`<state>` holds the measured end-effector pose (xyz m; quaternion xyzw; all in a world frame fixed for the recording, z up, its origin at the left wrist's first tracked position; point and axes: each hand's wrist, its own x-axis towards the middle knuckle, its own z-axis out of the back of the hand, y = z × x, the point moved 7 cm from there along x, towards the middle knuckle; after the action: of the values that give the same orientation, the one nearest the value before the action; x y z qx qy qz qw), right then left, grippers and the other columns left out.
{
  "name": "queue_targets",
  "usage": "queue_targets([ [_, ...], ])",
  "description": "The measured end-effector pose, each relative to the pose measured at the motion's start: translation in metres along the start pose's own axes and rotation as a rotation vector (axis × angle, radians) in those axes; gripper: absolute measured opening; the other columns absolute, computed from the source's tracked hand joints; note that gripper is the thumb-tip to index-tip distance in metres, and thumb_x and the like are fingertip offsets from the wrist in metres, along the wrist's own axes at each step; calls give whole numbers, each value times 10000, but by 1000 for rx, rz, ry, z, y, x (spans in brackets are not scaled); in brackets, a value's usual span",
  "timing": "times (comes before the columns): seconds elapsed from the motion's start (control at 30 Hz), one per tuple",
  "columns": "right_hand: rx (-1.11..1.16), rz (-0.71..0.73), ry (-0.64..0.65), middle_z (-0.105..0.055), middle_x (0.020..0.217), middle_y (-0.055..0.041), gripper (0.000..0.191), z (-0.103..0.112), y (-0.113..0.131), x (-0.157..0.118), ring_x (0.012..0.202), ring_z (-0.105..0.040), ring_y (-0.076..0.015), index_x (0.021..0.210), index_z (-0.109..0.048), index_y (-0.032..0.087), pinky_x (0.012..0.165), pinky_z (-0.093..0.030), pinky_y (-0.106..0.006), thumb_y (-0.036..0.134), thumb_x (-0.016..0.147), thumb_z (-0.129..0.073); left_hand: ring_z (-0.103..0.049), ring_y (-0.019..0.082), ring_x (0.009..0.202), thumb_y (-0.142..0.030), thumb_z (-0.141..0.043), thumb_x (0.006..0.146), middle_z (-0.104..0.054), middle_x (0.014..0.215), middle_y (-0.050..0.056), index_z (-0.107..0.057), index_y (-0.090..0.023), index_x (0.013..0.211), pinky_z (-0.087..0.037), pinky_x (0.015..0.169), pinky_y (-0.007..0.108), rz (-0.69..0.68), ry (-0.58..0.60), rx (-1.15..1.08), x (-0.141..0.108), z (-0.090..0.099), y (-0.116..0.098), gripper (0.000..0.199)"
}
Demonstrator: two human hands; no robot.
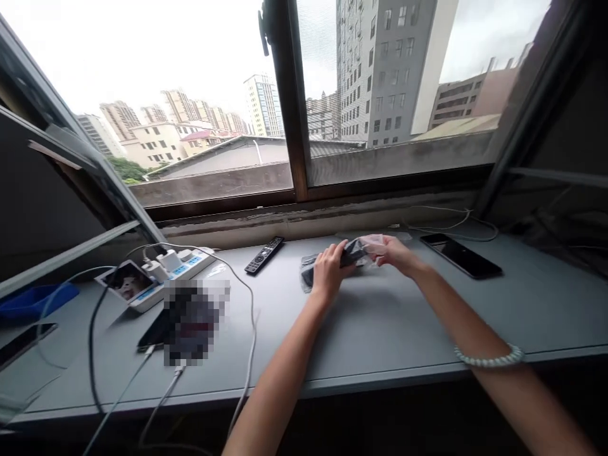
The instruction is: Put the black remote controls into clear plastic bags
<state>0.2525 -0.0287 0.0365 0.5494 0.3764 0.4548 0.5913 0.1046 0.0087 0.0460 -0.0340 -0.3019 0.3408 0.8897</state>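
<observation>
A dark item (352,252), its kind not clear, lies partly inside a clear plastic bag (373,243) above the middle of the desk. My left hand (327,268) is closed over the dark item, fingers wrapped across its top, so much of it is hidden. At the bag's right end, my right hand (398,254) pinches the thin, crumpled plastic. A beaded bracelet circles my right forearm. Left of my hands rests a black remote control (264,255), and to their right a black phone (460,255) lies flat.
A white power strip (202,258) with plugs stands at the left, beside a photo card (129,282). Cables (253,316) run over the desk's front edge. A blue tray (35,303) sits far left. Behind the desk (380,342) is a window (299,158).
</observation>
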Motion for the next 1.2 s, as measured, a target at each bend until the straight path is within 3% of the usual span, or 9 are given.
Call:
queue_targets([
  [0.13,170,-50,-80,-647,777,-57,258,3,4,3,608,-601,-126,835,-634,136,455,-467,-189,379,751,-606,-560,221,987,-331,-605,837,-591,1089,40,-466,-202,1220,-413,859,300,65,-66,-4,3,0,7,427],
  [0.27,173,-129,-97,-667,953,-108,510,6,3,0,675,-647,-165,860,-645,139,433,-506,-224,544,878,-336,-567,225,964,-333,-618,819,-593,1035,41,-499,-201,1173,-427,841,310,35,-52,34,1,-6,9,396],
  [0.33,36,-110,-67,-670,958,-105,503,5,3,-2,728,-651,-185,870,-670,139,443,-516,-219,601,797,-484,-569,229,956,-334,-640,799,-590,1020,42,-508,-195,1160,-434,837,314,8,-30,46,-1,-8,9,409],
  [0.47,-150,-31,-18,-686,871,-75,424,3,-2,-3,802,-640,-204,858,-705,145,509,-525,-206,465,588,-767,-573,224,951,-321,-663,782,-585,1035,46,-511,-179,1149,-439,850,307,-102,38,30,-5,-12,2,422],
  [0.57,-158,-45,33,-691,902,-70,414,0,-9,-3,887,-624,-225,883,-721,165,555,-527,-222,468,603,-751,-559,225,989,-313,-659,787,-581,1059,53,-506,-175,1151,-434,871,306,-190,79,22,-8,-12,-5,418],
  [0.7,-160,-53,89,-690,909,-88,452,-3,-13,-1,915,-608,-240,912,-723,151,611,-523,-265,496,620,-727,-550,232,1002,-324,-641,805,-581,1056,60,-506,-172,1154,-433,877,321,-207,86,38,-10,-10,-7,404],
  [0.87,-170,3,96,-696,816,-92,433,-1,-14,2,796,-621,-220,815,-728,136,636,-493,-293,499,581,-740,-551,233,1001,-342,-669,778,-579,1059,57,-501,-175,1168,-432,881,324,-178,76,23,-12,-9,-5,457],
  [1.0,-205,28,74,-690,809,-76,447,6,-16,3,744,-619,-200,802,-698,144,592,-473,-267,499,536,-754,-547,230,1008,-458,-669,764,-572,1071,60,-493,-178,1177,-409,920,329,-168,47,-9,-14,-6,-6,529],
  [1.2,-272,-49,58,-657,738,-29,457,10,-18,-1,692,-608,-165,853,-570,180,560,-460,-234,425,516,-757,-537,228,1000,-450,-478,900,-568,1050,69,-499,-175,1175,-387,926,359,-61,-34,40,-17,3,-1,389],
])
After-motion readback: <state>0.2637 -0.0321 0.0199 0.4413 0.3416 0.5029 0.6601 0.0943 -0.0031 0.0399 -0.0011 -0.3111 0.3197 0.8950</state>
